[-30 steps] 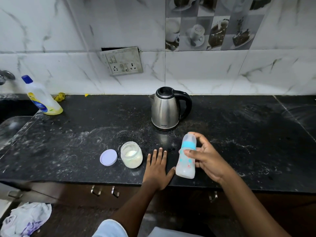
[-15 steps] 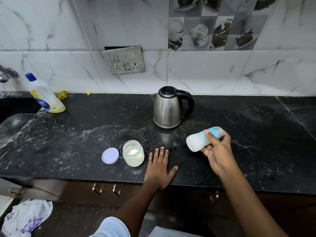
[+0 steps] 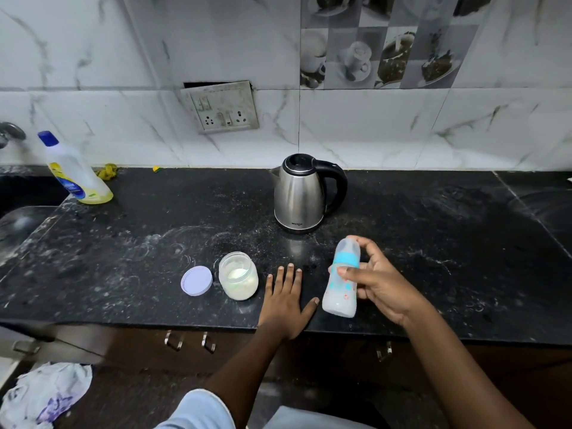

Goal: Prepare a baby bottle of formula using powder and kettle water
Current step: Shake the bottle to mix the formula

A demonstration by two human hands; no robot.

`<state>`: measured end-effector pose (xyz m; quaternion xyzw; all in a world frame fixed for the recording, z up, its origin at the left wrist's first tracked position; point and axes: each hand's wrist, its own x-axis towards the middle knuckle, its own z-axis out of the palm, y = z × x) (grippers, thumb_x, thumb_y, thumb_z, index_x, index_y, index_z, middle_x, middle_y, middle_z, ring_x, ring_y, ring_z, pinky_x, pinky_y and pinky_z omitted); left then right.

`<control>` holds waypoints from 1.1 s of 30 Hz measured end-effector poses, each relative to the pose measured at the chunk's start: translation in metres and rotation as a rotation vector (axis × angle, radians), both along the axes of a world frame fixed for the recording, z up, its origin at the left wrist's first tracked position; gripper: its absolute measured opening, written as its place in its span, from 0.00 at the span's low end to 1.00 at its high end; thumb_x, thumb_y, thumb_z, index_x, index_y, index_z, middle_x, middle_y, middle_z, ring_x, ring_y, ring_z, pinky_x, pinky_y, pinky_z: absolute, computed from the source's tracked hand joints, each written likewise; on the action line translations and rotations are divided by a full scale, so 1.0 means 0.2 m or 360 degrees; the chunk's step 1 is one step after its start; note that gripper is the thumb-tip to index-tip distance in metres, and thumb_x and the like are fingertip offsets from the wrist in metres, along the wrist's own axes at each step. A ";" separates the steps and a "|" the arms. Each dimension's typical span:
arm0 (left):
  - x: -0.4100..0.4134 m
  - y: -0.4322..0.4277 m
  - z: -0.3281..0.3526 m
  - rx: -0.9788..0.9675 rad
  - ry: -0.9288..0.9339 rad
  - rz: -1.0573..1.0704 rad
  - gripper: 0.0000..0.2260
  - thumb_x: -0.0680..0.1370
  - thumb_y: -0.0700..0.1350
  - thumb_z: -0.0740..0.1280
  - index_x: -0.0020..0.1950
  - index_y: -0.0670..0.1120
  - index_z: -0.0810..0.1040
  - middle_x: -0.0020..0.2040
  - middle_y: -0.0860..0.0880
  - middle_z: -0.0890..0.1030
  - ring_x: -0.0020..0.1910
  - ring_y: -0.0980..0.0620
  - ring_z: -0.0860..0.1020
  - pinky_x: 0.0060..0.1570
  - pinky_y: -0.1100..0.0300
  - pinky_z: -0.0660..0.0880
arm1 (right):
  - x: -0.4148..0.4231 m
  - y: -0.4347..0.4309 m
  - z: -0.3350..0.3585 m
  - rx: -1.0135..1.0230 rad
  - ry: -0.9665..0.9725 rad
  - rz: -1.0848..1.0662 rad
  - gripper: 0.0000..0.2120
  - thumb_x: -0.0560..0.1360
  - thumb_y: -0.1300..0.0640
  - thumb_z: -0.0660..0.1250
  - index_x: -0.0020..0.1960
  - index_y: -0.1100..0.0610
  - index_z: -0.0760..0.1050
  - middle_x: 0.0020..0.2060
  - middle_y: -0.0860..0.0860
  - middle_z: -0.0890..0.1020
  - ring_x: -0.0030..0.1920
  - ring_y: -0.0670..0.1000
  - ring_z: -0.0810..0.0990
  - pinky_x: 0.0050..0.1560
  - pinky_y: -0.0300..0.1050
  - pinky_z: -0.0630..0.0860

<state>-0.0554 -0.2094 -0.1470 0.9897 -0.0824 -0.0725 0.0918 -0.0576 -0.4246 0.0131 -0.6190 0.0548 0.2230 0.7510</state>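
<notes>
My right hand [image 3: 382, 284] grips a capped baby bottle [image 3: 340, 287] with a blue ring and milky white liquid, held nearly upright above the black counter [image 3: 433, 258]. My left hand [image 3: 286, 301] rests flat on the counter near its front edge, fingers spread, just left of the bottle. An open glass jar of white powder [image 3: 238, 275] stands left of that hand, with its lilac lid [image 3: 196, 280] lying beside it. A steel kettle [image 3: 301, 193] with a black handle stands behind, lid closed.
A yellow cleaner bottle with a blue cap [image 3: 75, 171] leans at the far left by the sink [image 3: 18, 224] and tap. A switch plate [image 3: 223, 108] hangs on the tiled wall. Cabinet handles [image 3: 190, 340] sit below the counter edge. A crumpled cloth [image 3: 46, 394] lies on the floor.
The bottle was upright a second ago, swung to lie sideways and higher half a second ago, and is back nearly upright now. My left hand has stayed flat on the counter.
</notes>
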 end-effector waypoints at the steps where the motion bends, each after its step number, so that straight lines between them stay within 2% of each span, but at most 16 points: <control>1: 0.00 0.00 0.00 0.0000 -0.0007 0.0006 0.43 0.78 0.71 0.39 0.87 0.47 0.45 0.87 0.45 0.43 0.86 0.44 0.39 0.83 0.42 0.38 | 0.01 0.00 0.00 0.0045 -0.0013 -0.0092 0.31 0.72 0.63 0.76 0.70 0.48 0.70 0.63 0.65 0.82 0.61 0.63 0.85 0.56 0.65 0.83; 3: 0.00 -0.01 -0.01 -0.0013 -0.0023 0.0023 0.42 0.80 0.71 0.43 0.87 0.47 0.45 0.87 0.45 0.43 0.86 0.44 0.40 0.83 0.42 0.38 | 0.04 0.02 0.00 0.0162 -0.0011 -0.0483 0.27 0.75 0.63 0.75 0.69 0.50 0.70 0.64 0.62 0.81 0.60 0.61 0.85 0.51 0.60 0.85; 5: 0.00 0.00 -0.01 -0.0036 -0.0030 0.0027 0.41 0.81 0.70 0.45 0.87 0.46 0.46 0.87 0.45 0.44 0.86 0.44 0.40 0.83 0.42 0.38 | 0.05 0.04 -0.02 0.0095 -0.0032 -0.0632 0.26 0.77 0.63 0.75 0.69 0.49 0.68 0.64 0.59 0.80 0.59 0.58 0.85 0.49 0.57 0.85; 7: 0.00 0.00 -0.01 -0.0009 -0.0021 0.0010 0.42 0.80 0.71 0.43 0.87 0.46 0.46 0.87 0.45 0.44 0.86 0.44 0.40 0.83 0.42 0.38 | 0.01 0.07 -0.03 0.0022 -0.0031 -0.0400 0.30 0.77 0.65 0.74 0.72 0.46 0.67 0.60 0.60 0.82 0.57 0.58 0.86 0.51 0.60 0.85; 9: 0.00 0.00 -0.01 0.0019 -0.0007 -0.0007 0.43 0.78 0.71 0.40 0.87 0.46 0.45 0.87 0.45 0.43 0.86 0.44 0.40 0.83 0.42 0.37 | -0.01 0.05 -0.03 0.0112 0.0018 -0.0217 0.35 0.76 0.67 0.73 0.74 0.42 0.66 0.57 0.60 0.85 0.58 0.61 0.86 0.53 0.63 0.84; 13: 0.00 0.00 0.00 -0.0023 -0.0026 0.0022 0.41 0.82 0.70 0.45 0.87 0.46 0.45 0.87 0.46 0.43 0.86 0.45 0.40 0.83 0.42 0.38 | 0.03 0.02 -0.01 0.0319 -0.0029 -0.0714 0.26 0.78 0.63 0.73 0.71 0.48 0.69 0.64 0.58 0.81 0.60 0.59 0.85 0.50 0.58 0.85; 14: 0.00 0.00 -0.01 -0.0025 -0.0023 0.0020 0.41 0.82 0.70 0.45 0.87 0.46 0.45 0.87 0.46 0.43 0.86 0.45 0.39 0.83 0.42 0.38 | 0.03 0.02 -0.02 0.0294 -0.0035 -0.0723 0.24 0.78 0.62 0.73 0.70 0.49 0.69 0.65 0.58 0.80 0.60 0.58 0.85 0.50 0.57 0.85; 18: -0.01 0.00 0.00 -0.0003 0.0006 -0.0003 0.43 0.78 0.71 0.39 0.87 0.47 0.44 0.87 0.45 0.42 0.86 0.44 0.39 0.83 0.42 0.37 | -0.03 0.02 0.00 0.0115 -0.0001 -0.0170 0.29 0.75 0.64 0.75 0.71 0.46 0.72 0.62 0.63 0.83 0.59 0.62 0.85 0.55 0.64 0.84; 19: -0.01 0.00 0.00 0.0002 0.0001 -0.0001 0.43 0.78 0.71 0.40 0.87 0.47 0.44 0.87 0.45 0.42 0.86 0.44 0.39 0.83 0.42 0.37 | -0.02 0.00 0.00 0.0132 -0.0018 -0.0198 0.30 0.74 0.64 0.75 0.71 0.47 0.72 0.62 0.63 0.83 0.60 0.62 0.85 0.55 0.64 0.84; 22: 0.00 0.00 -0.01 -0.0016 -0.0021 0.0021 0.41 0.81 0.70 0.44 0.87 0.47 0.45 0.87 0.46 0.43 0.86 0.44 0.39 0.83 0.42 0.38 | 0.01 0.00 0.00 0.0302 -0.0025 -0.0676 0.26 0.76 0.61 0.74 0.71 0.50 0.70 0.64 0.60 0.82 0.59 0.59 0.86 0.49 0.57 0.85; 24: 0.00 0.00 -0.01 -0.0019 -0.0012 0.0012 0.41 0.80 0.71 0.43 0.87 0.47 0.45 0.87 0.46 0.43 0.86 0.44 0.39 0.83 0.42 0.38 | 0.00 0.02 -0.02 0.0257 -0.0020 -0.0593 0.25 0.78 0.61 0.73 0.71 0.50 0.70 0.65 0.60 0.81 0.60 0.59 0.85 0.50 0.57 0.85; 27: 0.00 0.01 -0.01 0.0007 0.0006 -0.0010 0.44 0.77 0.71 0.38 0.87 0.47 0.44 0.87 0.45 0.42 0.86 0.44 0.38 0.83 0.42 0.38 | -0.05 0.02 -0.01 0.0177 -0.0022 -0.0170 0.31 0.73 0.63 0.75 0.72 0.48 0.71 0.63 0.64 0.82 0.62 0.64 0.84 0.56 0.64 0.83; 28: 0.00 0.00 -0.01 0.0003 -0.0002 -0.0004 0.44 0.77 0.71 0.38 0.87 0.47 0.44 0.87 0.46 0.42 0.86 0.44 0.39 0.83 0.42 0.37 | -0.04 0.02 -0.01 0.0216 -0.0047 -0.0223 0.31 0.73 0.64 0.75 0.73 0.48 0.71 0.63 0.65 0.82 0.63 0.64 0.83 0.56 0.64 0.83; 31: 0.00 0.00 -0.02 -0.0025 -0.0019 0.0024 0.41 0.80 0.71 0.42 0.87 0.47 0.45 0.87 0.46 0.43 0.86 0.45 0.39 0.83 0.42 0.37 | 0.00 0.03 -0.01 0.0387 -0.0066 -0.0713 0.25 0.78 0.63 0.71 0.73 0.53 0.69 0.65 0.61 0.81 0.60 0.60 0.85 0.51 0.57 0.85; 33: 0.00 0.01 -0.02 -0.0032 -0.0015 0.0013 0.42 0.80 0.71 0.43 0.87 0.46 0.45 0.87 0.46 0.43 0.86 0.44 0.39 0.83 0.42 0.37 | -0.01 0.03 -0.02 0.0294 -0.0081 -0.0568 0.27 0.77 0.62 0.72 0.73 0.51 0.69 0.64 0.60 0.81 0.60 0.59 0.85 0.52 0.58 0.85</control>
